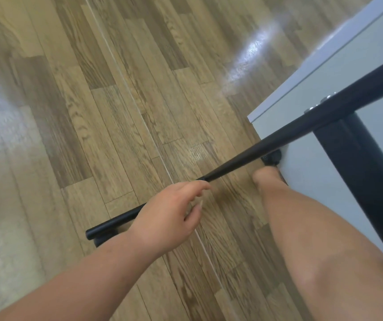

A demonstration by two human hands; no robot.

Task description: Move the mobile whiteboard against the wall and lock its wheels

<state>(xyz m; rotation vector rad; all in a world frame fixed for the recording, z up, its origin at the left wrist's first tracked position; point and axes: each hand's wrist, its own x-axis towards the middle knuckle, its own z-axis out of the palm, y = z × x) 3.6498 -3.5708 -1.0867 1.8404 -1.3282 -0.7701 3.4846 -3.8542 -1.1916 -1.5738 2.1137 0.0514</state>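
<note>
Nearest the lens, two bare forearms reach down over a wood-plank floor (93,112). Across that floor runs the black base tube (243,156) of the mobile whiteboard's stand, slanting from lower left up to the right, where a black upright post (357,172) joins it with bolts. Behind the post stands a pale grey wall (324,77), its bottom edge meeting the planks; the stand's right end sits close against it. The left hand (165,218) hovers over the tube's lower stretch — fingers loosely spread and half curled, gripping nothing, the tube passing beneath it. The right hand (266,178) is reached low to the foot of the wall, fingers tucked out of sight, so whether it is closed cannot be told. Its fingertips lie just beside a small black caster (272,157) under the tube — contact unclear. Another caster (103,238) shows dimly under the tube's left end.
</note>
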